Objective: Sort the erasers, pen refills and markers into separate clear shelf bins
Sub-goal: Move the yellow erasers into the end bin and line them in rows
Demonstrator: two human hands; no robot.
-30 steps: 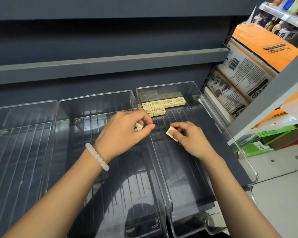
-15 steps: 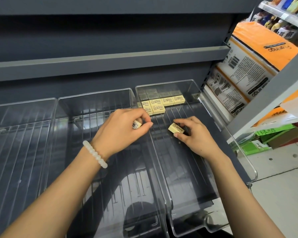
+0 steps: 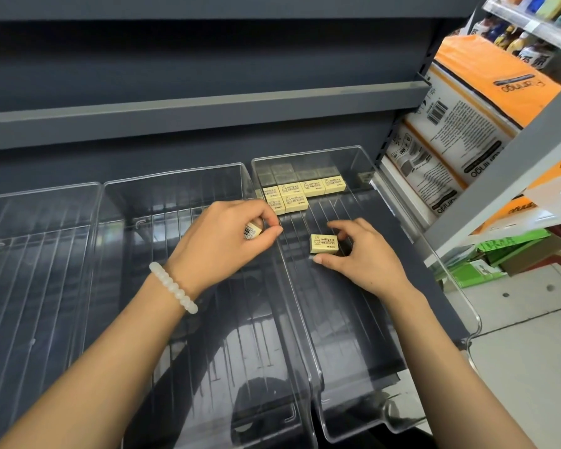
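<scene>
The loose eraser (image 3: 324, 244) sits in the right bin (image 3: 363, 163), long axis crosswise, pinched in the right hand (image 3: 363, 254) grip; the eraser rows (image 3: 302, 191) lie straight ahead. The left hand (image 3: 222, 241) grips another eraser (image 3: 252, 230).

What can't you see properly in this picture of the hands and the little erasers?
- Head view: most of the eraser in the left hand is covered by its fingers; only a barcoded end shows.
- The small print on the erasers at the back of the right bin is too tiny to read.
- Whether the right hand is pinching its eraser or only touching it is unclear.
- The bins' front ends are cut off by the bottom edge.
</scene>
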